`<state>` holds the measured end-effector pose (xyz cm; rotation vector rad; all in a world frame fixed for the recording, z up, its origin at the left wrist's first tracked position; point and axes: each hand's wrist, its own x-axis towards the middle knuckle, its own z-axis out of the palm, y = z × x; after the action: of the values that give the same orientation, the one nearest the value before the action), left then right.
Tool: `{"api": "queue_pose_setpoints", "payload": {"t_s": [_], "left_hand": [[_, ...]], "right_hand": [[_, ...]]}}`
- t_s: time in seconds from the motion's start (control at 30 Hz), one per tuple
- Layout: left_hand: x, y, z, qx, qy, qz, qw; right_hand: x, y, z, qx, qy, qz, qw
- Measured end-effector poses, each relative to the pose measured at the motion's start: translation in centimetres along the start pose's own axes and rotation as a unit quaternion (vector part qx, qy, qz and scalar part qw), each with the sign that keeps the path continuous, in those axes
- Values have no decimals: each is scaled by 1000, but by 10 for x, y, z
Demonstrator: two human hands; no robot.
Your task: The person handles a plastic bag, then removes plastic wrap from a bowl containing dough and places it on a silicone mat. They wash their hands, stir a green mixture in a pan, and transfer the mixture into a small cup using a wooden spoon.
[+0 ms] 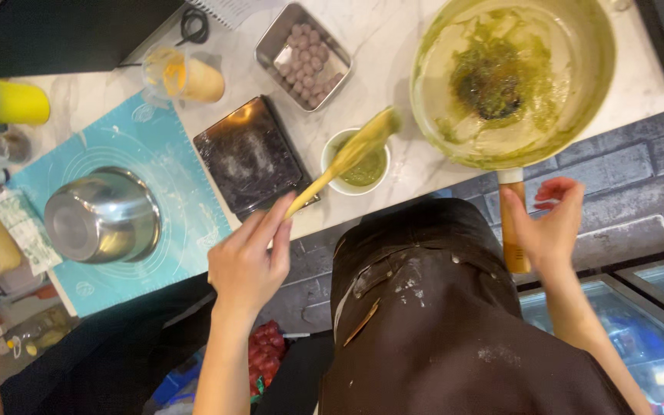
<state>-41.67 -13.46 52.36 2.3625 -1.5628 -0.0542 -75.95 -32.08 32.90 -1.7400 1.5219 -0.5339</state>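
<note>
Already mostly scraped out, the pan (pixel 512 77) at upper right keeps only green smears, while the left hand (pixel 246 265) pinches a spatula (pixel 343 160) over the small cup (pixel 359 165) and the right hand (pixel 551 223), fingers loose, touches the pan handle (pixel 513 230).

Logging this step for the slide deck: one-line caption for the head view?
Left hand dips a wooden spatula into a small green-paste bowl; right hand touches the pan handle.
</note>
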Motion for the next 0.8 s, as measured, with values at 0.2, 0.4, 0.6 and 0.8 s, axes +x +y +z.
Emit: {"api": "queue_pose_setpoints", "payload": {"t_s": [0.2, 0.4, 0.6, 0.8], "left_hand": [[122, 22, 37, 45, -129, 123, 983], [253, 56, 86, 165, -308, 146, 925], [304, 73, 98, 187, -366, 132, 902], [334, 88, 101, 218, -399, 145, 879]], "right_hand": [[34, 47, 7, 344, -328, 325, 818], [29, 60, 22, 376, -349, 282, 811], [26, 46, 21, 323, -332, 295, 836], [29, 33, 12, 315, -343, 317, 826]]}}
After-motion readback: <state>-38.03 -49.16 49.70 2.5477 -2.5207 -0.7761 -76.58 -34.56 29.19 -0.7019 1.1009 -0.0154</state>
